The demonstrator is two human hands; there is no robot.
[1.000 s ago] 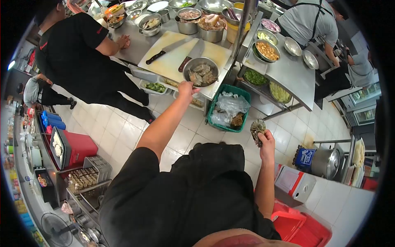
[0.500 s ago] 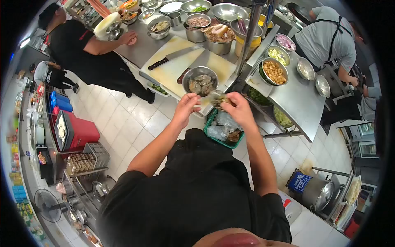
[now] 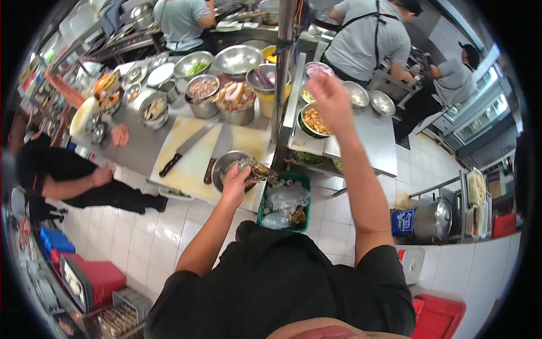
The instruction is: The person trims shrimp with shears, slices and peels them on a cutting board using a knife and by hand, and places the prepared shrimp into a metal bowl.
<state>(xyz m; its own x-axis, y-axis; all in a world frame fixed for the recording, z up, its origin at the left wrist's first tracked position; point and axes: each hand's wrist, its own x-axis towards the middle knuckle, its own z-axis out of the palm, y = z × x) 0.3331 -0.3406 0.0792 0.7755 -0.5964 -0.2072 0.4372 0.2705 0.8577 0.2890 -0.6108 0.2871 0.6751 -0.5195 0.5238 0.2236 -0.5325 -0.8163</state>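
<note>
My left hand (image 3: 234,185) is closed on a mottled brown-green food piece (image 3: 261,172) that looks like crab. It holds the piece at the right rim of a metal bowl (image 3: 221,164), whose contents are mostly covered by the hand. My right hand (image 3: 330,101) is raised above the side counter, blurred, and its fingers are unclear. Below it in the view sits a bowl of golden cubes (image 3: 315,120). Left of the metal bowl, a long knife (image 3: 189,146) and a wider knife (image 3: 221,150) lie on the white cutting board (image 3: 164,183).
A green basket (image 3: 306,217) with plastic bags stands below the counter's edge. A metal post (image 3: 281,73) rises between the counters. Bowls of ingredients line the back, including one with chopped meat (image 3: 203,87). A co-worker in black (image 3: 73,175) is at left; others in grey (image 3: 367,42) work behind.
The food piece has passed from my right hand to my left. My right hand has lifted up and away. The view has turned to the right, and the black-clad co-worker appears farther left.
</note>
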